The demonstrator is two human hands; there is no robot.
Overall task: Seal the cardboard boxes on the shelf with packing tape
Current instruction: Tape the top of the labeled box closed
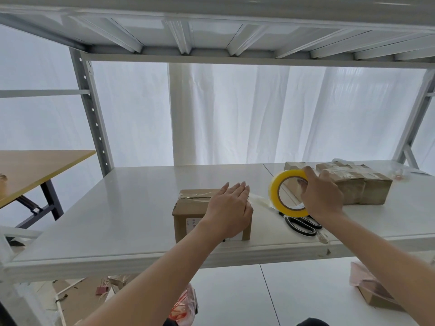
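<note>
Brown first: where is the small brown cardboard box [188, 215] sitting? (Operator)

It is sitting upright near the front edge of the white shelf board [117, 208], roughly mid-width, with a white label showing on its front face. (Legend)

And what is the left hand [229, 208] doing? (Operator)

You are laying it flat on the right part of the box top, palm down. The fingers are lying straight and close together and are gripping nothing. (Legend)

And the right hand [322, 196]? (Operator)

You are gripping the yellow roll of packing tape [273, 192] with the fingers curled round its far rim. You are holding it on edge, raised off the board, just to the right of the box. A strip of clear tape [259, 198] is running from the roll to the box's upper right edge, under your left fingertips. Whether the strip is sticking along the whole seam cannot be told, as your hand is covering it. (Legend)

What else is lying on the board? (Operator)

Black-handled scissors [303, 225] are lying flat below the roll, near the front edge. Behind your right hand, taped brown boxes [367, 184] are standing together toward the back right, well apart from the small box. A wooden table [35, 165] is showing at the left, beyond the shelf upright. A white curtain [235, 114] is hanging behind the shelf. (Legend)
</note>
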